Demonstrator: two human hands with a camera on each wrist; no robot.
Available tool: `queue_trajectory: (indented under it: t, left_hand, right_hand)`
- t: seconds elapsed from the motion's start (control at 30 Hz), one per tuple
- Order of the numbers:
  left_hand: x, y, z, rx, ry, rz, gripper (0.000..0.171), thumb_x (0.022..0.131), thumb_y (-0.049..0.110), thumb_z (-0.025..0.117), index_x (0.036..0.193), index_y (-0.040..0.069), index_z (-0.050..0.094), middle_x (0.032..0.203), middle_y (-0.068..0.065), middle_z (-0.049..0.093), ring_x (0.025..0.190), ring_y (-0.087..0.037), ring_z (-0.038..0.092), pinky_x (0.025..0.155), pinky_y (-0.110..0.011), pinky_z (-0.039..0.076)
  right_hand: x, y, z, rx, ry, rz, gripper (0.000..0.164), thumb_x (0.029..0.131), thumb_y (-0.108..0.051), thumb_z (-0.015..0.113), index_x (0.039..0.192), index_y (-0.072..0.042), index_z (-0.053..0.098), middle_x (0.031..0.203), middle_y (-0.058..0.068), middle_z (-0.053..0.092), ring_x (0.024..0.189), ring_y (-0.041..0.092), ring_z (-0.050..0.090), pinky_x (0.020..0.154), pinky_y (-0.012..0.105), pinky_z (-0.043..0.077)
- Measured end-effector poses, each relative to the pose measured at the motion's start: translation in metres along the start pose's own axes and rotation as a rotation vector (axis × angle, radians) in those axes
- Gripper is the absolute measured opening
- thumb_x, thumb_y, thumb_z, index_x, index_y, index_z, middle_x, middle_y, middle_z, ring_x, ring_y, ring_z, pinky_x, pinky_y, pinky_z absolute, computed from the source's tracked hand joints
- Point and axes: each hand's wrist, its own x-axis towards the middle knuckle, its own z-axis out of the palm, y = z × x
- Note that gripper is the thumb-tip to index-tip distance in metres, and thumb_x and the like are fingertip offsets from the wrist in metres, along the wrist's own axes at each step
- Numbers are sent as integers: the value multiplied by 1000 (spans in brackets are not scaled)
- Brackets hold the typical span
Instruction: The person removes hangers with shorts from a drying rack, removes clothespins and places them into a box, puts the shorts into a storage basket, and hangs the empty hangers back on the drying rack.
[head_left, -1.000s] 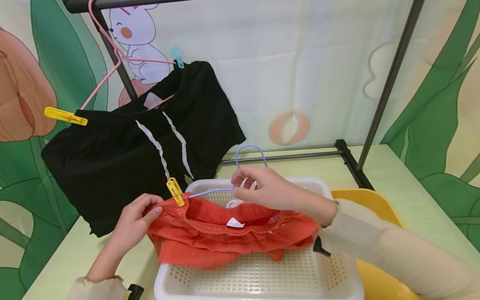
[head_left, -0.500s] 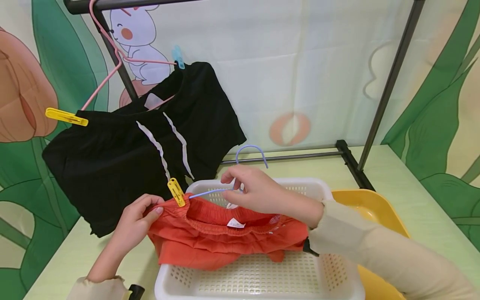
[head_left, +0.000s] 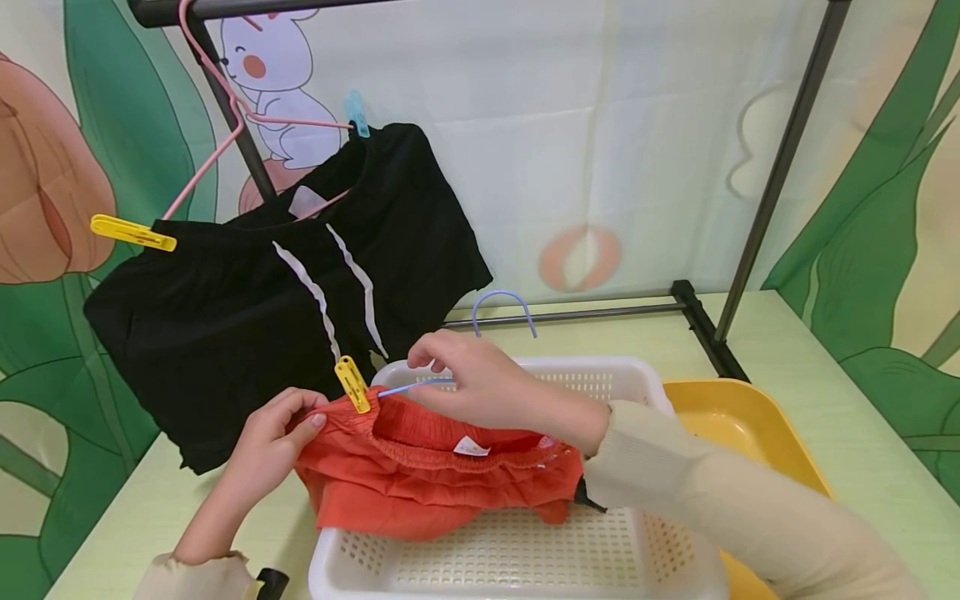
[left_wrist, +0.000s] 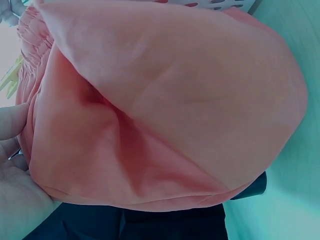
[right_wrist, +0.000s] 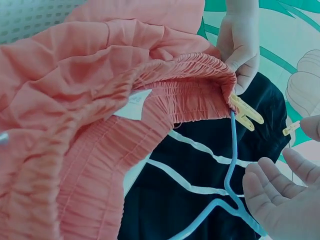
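Note:
Orange-red shorts with an elastic waistband hang over the white basket. At their left waist corner, my left hand pinches the fabric between thumb and fingers. A yellow clothespin clamps the waistband there, beside a blue wire hanger whose arm runs into the waist. My right hand is over that hanger arm in the head view. In the right wrist view, the right hand has its fingers extended and thumb apart, right beside the hanger; whether they touch cannot be told.
Black shorts hang behind on a pink hanger, held by a yellow clothespin and a blue clothespin. The white basket stands below, with a yellow tray at right. A dark rack stands behind.
My right hand has slid left along the hanger arm, closer to the yellow clothespin. The left hand and the orange-red shorts have stayed nearly still.

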Motion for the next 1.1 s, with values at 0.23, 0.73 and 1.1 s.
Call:
queue_trajectory:
  t: [0.23, 0.73, 1.1]
  left_hand:
    - [0, 0, 0, -6, -5, 2, 10, 87, 5, 51, 94, 4, 58, 88, -6, 54, 73, -9, 46, 58, -18, 45]
    - [1, 4, -2, -1, -33, -25, 10, 87, 5, 50, 94, 3, 57, 89, -7, 54, 75, -16, 46, 59, -19, 46]
    - [1, 3, -3, -5, -35, -20, 10, 88, 7, 50, 94, 4, 57, 88, -6, 53, 75, -13, 46, 59, -19, 45]
  right_hand:
    - [9, -4, 4, -13, -42, 44, 24, 83, -20, 58, 103, -9, 53, 103, 1, 57, 89, 12, 54, 76, 20, 45]
    - [28, -5, 11, 64, -122, 192, 28, 84, -24, 57, 108, -11, 51, 106, 1, 56, 92, 14, 53, 75, 18, 45]
    - [40, -2, 22, 128, -156, 258, 28, 84, -29, 58, 106, -14, 50, 105, 2, 57, 82, 10, 56, 69, 16, 46]
